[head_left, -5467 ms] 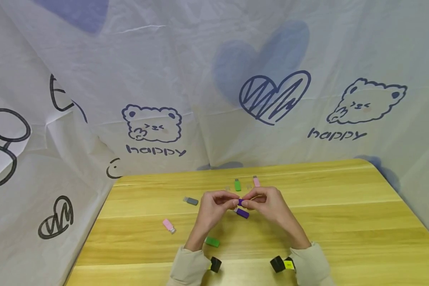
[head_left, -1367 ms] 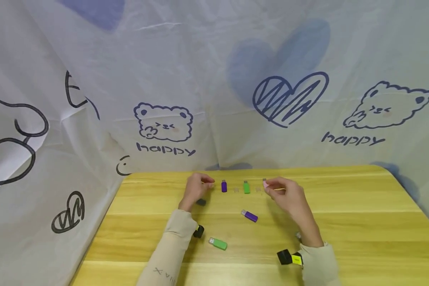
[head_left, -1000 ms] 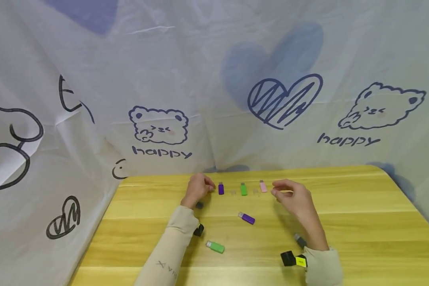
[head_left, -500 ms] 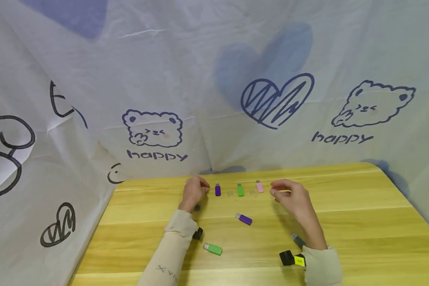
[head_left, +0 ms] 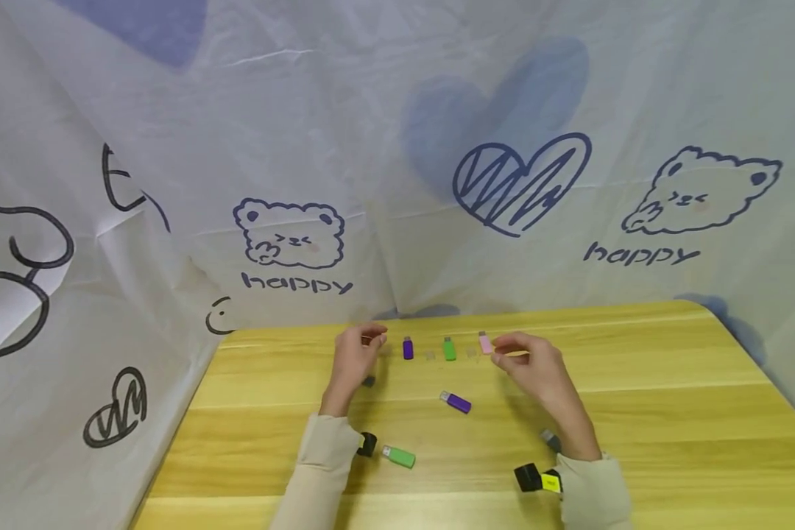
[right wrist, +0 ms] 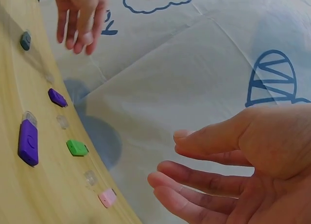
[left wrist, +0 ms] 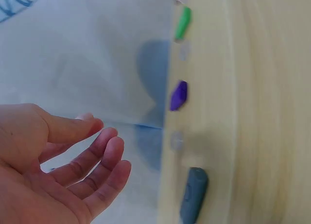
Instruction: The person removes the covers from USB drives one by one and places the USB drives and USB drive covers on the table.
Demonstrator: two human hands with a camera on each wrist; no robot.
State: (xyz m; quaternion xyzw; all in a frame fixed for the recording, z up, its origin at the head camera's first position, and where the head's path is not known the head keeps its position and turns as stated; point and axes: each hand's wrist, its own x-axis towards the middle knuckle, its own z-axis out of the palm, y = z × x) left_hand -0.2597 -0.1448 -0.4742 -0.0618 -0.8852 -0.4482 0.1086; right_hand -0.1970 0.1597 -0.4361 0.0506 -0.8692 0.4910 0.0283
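Observation:
A row of USB sticks with bare plugs lies along the table's back: purple, green and pink. Small clear caps lie between them. My left hand hovers left of the purple stick, fingers loosely bent and holding nothing. Close to it in the left wrist view, another clear cap lies on the table. My right hand is beside the pink stick, thumb and fingers apart, with nothing between them in the right wrist view.
A capped purple USB stick lies mid-table, with a green one nearer the front. One grey stick is partly behind the left hand, another beside the right forearm. A patterned cloth hangs behind the wooden table.
Earlier both hands held a purple piece together; a purple stick now lies in the row. The right hand has let go of the pink stick. The left hand has lifted, uncovering a clear cap.

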